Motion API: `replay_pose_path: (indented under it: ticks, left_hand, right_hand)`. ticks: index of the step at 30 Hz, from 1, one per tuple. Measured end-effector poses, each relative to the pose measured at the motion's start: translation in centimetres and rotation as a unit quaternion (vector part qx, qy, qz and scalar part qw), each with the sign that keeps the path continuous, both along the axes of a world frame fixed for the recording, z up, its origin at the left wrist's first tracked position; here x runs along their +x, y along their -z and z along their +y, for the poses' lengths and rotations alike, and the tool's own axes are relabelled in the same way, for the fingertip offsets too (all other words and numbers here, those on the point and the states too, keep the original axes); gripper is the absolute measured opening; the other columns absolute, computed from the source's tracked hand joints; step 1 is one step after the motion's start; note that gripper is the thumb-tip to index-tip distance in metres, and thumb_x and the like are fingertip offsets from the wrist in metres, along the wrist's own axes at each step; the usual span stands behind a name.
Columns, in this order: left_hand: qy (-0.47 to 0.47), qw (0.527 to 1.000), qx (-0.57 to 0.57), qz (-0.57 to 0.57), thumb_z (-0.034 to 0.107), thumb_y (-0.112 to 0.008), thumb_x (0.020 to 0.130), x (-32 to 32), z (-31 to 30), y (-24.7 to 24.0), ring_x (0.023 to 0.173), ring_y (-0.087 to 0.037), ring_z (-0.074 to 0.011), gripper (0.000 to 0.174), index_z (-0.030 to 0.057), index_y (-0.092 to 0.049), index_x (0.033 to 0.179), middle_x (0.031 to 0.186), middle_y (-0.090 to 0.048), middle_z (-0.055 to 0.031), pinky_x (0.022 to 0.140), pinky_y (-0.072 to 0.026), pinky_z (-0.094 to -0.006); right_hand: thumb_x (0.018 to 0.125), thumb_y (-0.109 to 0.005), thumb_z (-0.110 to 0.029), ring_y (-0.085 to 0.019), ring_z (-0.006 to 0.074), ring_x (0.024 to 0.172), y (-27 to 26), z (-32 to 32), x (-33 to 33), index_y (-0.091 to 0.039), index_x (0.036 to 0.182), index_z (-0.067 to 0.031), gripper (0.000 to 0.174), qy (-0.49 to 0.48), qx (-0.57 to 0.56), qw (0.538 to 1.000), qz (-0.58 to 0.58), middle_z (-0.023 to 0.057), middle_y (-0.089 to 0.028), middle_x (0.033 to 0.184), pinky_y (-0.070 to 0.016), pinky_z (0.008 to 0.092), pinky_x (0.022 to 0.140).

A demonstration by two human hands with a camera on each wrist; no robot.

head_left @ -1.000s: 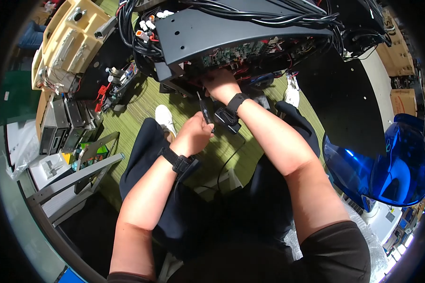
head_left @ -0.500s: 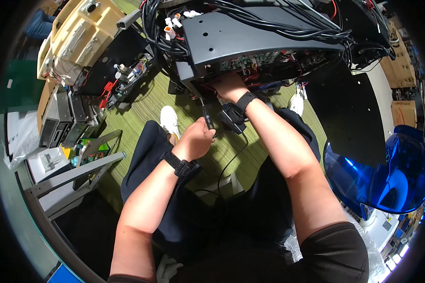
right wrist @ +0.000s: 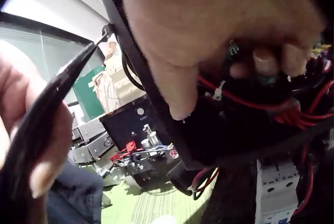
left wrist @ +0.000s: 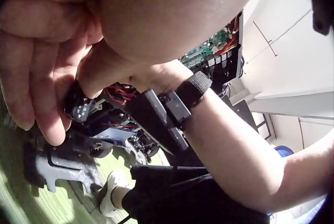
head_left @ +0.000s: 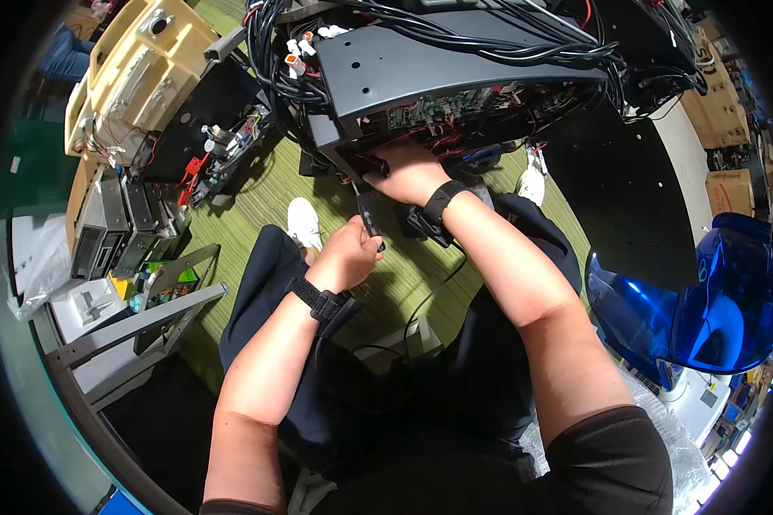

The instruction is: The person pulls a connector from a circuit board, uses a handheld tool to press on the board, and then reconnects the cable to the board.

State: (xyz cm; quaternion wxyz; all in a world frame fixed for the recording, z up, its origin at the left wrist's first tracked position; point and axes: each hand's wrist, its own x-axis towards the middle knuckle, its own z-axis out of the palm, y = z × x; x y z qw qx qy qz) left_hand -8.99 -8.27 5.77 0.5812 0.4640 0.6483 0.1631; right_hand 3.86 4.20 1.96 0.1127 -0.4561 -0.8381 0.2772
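Observation:
My left hand (head_left: 343, 259) grips a black screwdriver (head_left: 368, 215), its thin metal tip pointing up at the lower left corner of the dark metal housing (head_left: 455, 60). In the right wrist view, the screwdriver (right wrist: 49, 106) slants upward, with the tip at the outer side of the black panel (right wrist: 162, 104). My right hand (head_left: 410, 174) reaches into the housing's underside. Its straight thumb touches the panel's inner face, while its other fingers are bent loosely among red wires (right wrist: 245, 96). Above this hand sits a green circuit board (head_left: 434, 110).
Black cables (head_left: 489, 36) run over the housing. A white breaker-like module (right wrist: 276, 187) is below the panel. On the left stand a cream plastic shell (head_left: 150, 73) and a metal frame (head_left: 172, 305). A large black sheet (head_left: 627, 197) and a blue translucent cover (head_left: 704, 300) are at right.
My right hand has drawn slightly back and turned, so its thumb now shows at the housing's edge. The left hand keeps the screwdriver near the corner. The head view has shifted a little.

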Motion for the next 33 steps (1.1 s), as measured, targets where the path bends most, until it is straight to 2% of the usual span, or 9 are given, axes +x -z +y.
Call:
replay_pose_path:
  ticks: [10, 15, 17, 20, 22, 23, 27, 30, 33]
  left_hand:
    - [-0.013, 1.0, 0.002, -0.013, 0.011, -0.049, 0.091, -0.1, -0.3, 0.9, 0.066, -0.058, -0.0085, 0.015, -0.0022, -0.048, 0.098, 0.065, -0.042, 0.0025, 0.063, -0.0481, -0.0244]
    - [-0.002, 1.0, 0.005, 0.004, 0.011, -0.05, 0.091, 0.4, 0.1, -0.3, 0.068, -0.061, -0.0108, 0.015, -0.0025, -0.048, 0.097, 0.067, -0.048, 0.001, 0.059, -0.0461, -0.0236]
    - [0.0, 1.0, -0.028, 0.013, 0.01, -0.05, 0.09, 0.7, 0.3, -0.6, 0.07, -0.061, -0.0137, 0.019, -0.0038, -0.047, 0.103, 0.079, -0.06, -0.0079, 0.062, -0.0492, -0.0263]
    - [-0.021, 0.998, -0.049, -0.04, 0.014, -0.048, 0.093, 0.7, 0.2, 2.0, 0.066, -0.061, -0.0117, 0.017, -0.0012, -0.048, 0.1, 0.077, -0.06, -0.007, 0.058, -0.0458, -0.0226]
    - [-0.034, 0.995, -0.059, -0.068, 0.015, -0.047, 0.094, 1.0, 0.6, 2.3, 0.067, -0.061, -0.0119, 0.018, -0.0005, -0.048, 0.102, 0.079, -0.06, -0.0079, 0.059, -0.0467, -0.0225]
    - [-0.049, 0.992, -0.069, -0.095, 0.017, -0.047, 0.095, 1.1, 0.8, 2.4, 0.068, -0.061, -0.012, 0.019, 0.0002, -0.048, 0.104, 0.081, -0.061, -0.0088, 0.06, -0.0476, -0.0225]
    - [-0.1, 0.982, -0.075, -0.143, 0.021, -0.043, 0.097, 2.0, 2.2, 1.4, 0.072, -0.06, -0.0119, 0.024, 0.0019, -0.048, 0.109, 0.086, -0.061, -0.0083, 0.067, -0.0519, -0.0241]
    - [-0.144, 0.976, -0.073, -0.15, 0.023, -0.043, 0.097, 2.6, 3.2, 1.3, 0.07, -0.06, -0.0115, 0.021, 0.0041, -0.049, 0.104, 0.084, -0.06, -0.0062, 0.066, -0.0519, -0.0236]
    - [-0.189, 0.959, -0.088, -0.189, 0.022, -0.041, 0.097, 3.1, 4.0, 1.8, 0.069, -0.058, -0.0112, 0.02, 0.0038, -0.049, 0.097, 0.081, -0.058, -0.0047, 0.068, -0.054, -0.0263]
  right_hand:
    - [0.076, -0.062, -0.027, -0.057, 0.0329, 0.09, 2.8, -0.8, -1.0, -0.066, 0.096, -0.0075, 0.028, 0.029, 0.161, 0.985, 0.051, 0.0158, -0.063, 0.091, -0.0464, 0.0418, 0.08]
    - [0.075, -0.064, -0.028, -0.056, 0.0321, 0.092, 2.5, -1.2, -0.4, -0.065, 0.097, -0.0083, 0.029, 0.032, 0.169, 0.981, 0.09, 0.0159, -0.063, 0.092, -0.0462, 0.0412, 0.081]
    - [0.075, -0.064, -0.028, -0.055, 0.0321, 0.094, 2.1, -1.7, 0.2, -0.065, 0.098, -0.0092, 0.03, 0.042, 0.162, 0.981, 0.095, 0.0157, -0.063, 0.093, -0.0465, 0.0406, 0.08]
    - [0.076, -0.061, -0.026, -0.058, 0.0324, 0.093, 1.2, -2.1, 1.5, -0.064, 0.1, -0.0101, 0.029, 0.071, 0.144, 0.973, 0.164, 0.0149, -0.064, 0.091, -0.0474, 0.0411, 0.08]
    - [0.076, -0.06, -0.023, -0.061, 0.0357, 0.082, -0.1, -2.4, 2.8, -0.064, 0.097, -0.0099, 0.024, 0.135, -0.028, 0.986, 0.09, 0.0182, -0.064, 0.084, -0.0496, 0.0427, 0.072]
    - [0.077, -0.058, -0.021, -0.061, 0.0381, 0.075, 0.1, -2.3, 3.5, -0.064, 0.093, -0.0087, 0.021, 0.136, -0.01, 0.983, 0.121, 0.0207, -0.062, 0.078, -0.0496, 0.0451, 0.068]
    - [0.082, -0.056, -0.027, -0.061, 0.0388, 0.076, -0.3, -2.4, 4.9, -0.066, 0.088, -0.0026, 0.027, 0.173, -0.104, 0.967, 0.156, 0.0235, -0.062, 0.077, -0.0489, 0.0416, 0.068]
    - [0.084, -0.055, -0.036, -0.063, 0.0347, 0.071, -3.2, -2.7, 4.8, -0.068, 0.079, -0.0001, 0.039, 0.151, -0.254, 0.946, 0.133, 0.0224, -0.062, 0.07, -0.0486, 0.0372, 0.068]
    - [0.082, -0.056, -0.036, -0.064, 0.0337, 0.07, -2.2, -2.3, 4.2, -0.067, 0.079, 0.0002, 0.038, 0.123, -0.252, 0.951, 0.133, 0.0227, -0.062, 0.071, -0.0489, 0.0376, 0.069]
